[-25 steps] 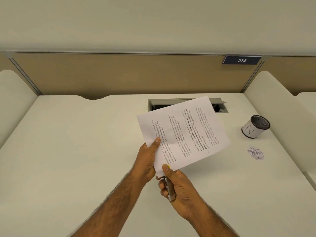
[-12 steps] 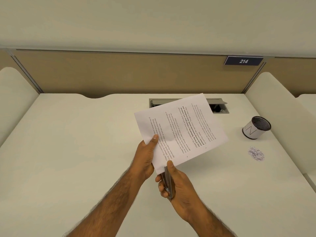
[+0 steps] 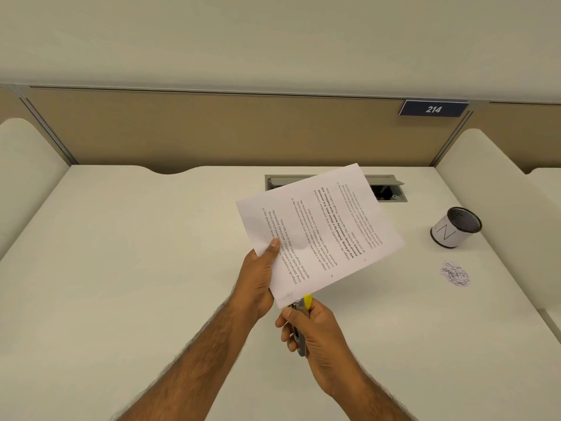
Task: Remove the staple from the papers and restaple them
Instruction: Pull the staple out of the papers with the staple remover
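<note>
Left hand [image 3: 258, 281] pinches the papers [image 3: 318, 232]; right hand [image 3: 315, 332] grips what looks like a stapler [image 3: 306, 302] at their near corner; restapling judged unfinished.

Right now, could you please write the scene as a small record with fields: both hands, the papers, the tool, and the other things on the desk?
left hand: holds the papers at their left edge, thumb on top
right hand: grips a grey tool with a yellow tip
papers: printed, lifted above the desk, tilted
tool position: tip at the papers' near corner, partly hidden beneath it
tool kind: cannot tell
cup: on the desk, far right, marked N
small scraps: pile on desk, nearer than cup
sign: 214
</note>
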Available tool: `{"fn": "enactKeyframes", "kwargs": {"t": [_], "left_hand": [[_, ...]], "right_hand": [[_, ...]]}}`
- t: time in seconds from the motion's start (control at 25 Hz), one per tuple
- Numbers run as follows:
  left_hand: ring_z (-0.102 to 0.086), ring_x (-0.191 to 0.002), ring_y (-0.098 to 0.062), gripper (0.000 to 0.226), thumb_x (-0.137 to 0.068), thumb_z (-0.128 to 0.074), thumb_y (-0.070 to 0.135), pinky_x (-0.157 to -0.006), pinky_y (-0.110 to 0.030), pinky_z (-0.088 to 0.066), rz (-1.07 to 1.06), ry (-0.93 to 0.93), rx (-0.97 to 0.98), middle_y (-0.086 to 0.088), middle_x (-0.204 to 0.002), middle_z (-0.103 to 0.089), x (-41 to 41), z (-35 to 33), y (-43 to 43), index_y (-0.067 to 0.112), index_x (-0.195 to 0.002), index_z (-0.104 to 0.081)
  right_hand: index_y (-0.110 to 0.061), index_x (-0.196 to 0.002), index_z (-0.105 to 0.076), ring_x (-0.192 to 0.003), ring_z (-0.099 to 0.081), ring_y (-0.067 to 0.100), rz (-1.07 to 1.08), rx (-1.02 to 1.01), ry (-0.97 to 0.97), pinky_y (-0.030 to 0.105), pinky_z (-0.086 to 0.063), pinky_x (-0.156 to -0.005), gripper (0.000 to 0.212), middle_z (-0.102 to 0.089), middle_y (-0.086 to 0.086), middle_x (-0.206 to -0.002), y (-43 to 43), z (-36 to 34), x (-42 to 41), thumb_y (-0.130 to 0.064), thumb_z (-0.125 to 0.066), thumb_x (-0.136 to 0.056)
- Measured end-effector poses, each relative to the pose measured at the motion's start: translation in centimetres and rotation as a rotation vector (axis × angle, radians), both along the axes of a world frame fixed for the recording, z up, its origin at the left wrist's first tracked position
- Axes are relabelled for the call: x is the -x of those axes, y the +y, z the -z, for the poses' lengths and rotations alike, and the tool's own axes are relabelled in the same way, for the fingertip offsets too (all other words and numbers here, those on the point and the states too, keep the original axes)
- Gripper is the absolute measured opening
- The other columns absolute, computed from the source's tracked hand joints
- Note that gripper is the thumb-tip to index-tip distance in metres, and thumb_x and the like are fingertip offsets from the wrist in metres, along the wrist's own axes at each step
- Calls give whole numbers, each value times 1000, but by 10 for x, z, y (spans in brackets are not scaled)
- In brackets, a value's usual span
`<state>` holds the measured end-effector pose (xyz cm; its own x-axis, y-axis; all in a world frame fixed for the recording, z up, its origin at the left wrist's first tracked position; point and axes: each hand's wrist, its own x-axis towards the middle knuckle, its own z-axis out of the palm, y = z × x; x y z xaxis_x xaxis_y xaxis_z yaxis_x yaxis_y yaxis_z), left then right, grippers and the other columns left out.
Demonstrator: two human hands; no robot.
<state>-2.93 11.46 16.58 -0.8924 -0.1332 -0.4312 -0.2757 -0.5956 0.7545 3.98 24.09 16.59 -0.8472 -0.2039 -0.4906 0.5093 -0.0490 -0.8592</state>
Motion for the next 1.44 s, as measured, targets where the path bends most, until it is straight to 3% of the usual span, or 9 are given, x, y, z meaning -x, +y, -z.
{"fn": "enactKeyframes", "kwargs": {"t": [0.12,0.36,0.48,0.68,1.04,1.24,1.36,1.44], "left_hand": [[-76,-102,-28,22,-102,-62,19,-87,-47,-61,-11,-21,-16,-6,-113,-80,1,0,1,22,-123,-68],[-77,-93,-25,20,-102,-63,19,-70,-39,-64,-31,-43,-21,-5,-110,-80,0,-1,0,24,-121,-68],[-78,-89,-22,20,-102,-62,19,-70,-39,-63,-48,-31,-11,-2,-105,-82,-3,-1,0,25,-120,-68],[-78,-80,-15,18,-104,-58,19,-63,-33,-63,-60,29,3,3,-99,-82,-11,-3,8,27,-119,-66],[-78,-87,-16,18,-104,-58,21,-70,-35,-62,-64,46,10,1,-105,-81,-21,1,11,24,-120,-68],[-78,-88,-19,21,-104,-59,21,-70,-37,-63,-52,24,1,-2,-109,-81,-22,5,5,23,-123,-67],[-78,-97,-21,23,-104,-59,18,-74,-37,-64,-51,27,-18,-2,-113,-80,-19,8,-12,23,-124,-67],[-77,-104,-25,24,-104,-59,18,-79,-40,-64,-9,14,-8,-5,-117,-79,-18,8,-31,21,-127,-67]], "right_hand": [[-10,-109,-64,-64,-64,21,23,5,-14,28,-52,-54,18,-74,11,-85,0,2,1,-22,-62,-96],[-9,-106,-65,-64,-61,22,95,49,-30,27,-50,-52,19,-72,13,-83,3,5,-4,-22,-67,-93],[-12,-111,-67,-69,-61,22,197,148,-31,29,-48,-52,24,-73,14,-93,3,2,-4,-22,-69,-89],[-17,-116,-68,-71,-62,19,343,248,-63,28,-46,-54,34,-75,9,-100,-2,0,-1,-12,-75,-83],[-18,-115,-67,-67,-62,18,398,204,-88,28,-49,-55,34,-75,8,-93,-5,-2,-5,-9,-76,-83],[-20,-109,-69,-71,-64,22,382,211,-128,28,-50,-56,22,-76,9,-98,0,2,-9,-20,-73,-87],[-13,-97,-68,-62,-61,19,486,191,-163,28,-43,-54,9,-71,11,-84,17,11,-11,-18,-70,-90],[-14,-89,-66,-52,-55,14,588,75,-87,24,-37,-49,6,-62,10,-75,42,16,-8,-11,-70,-89]]}}
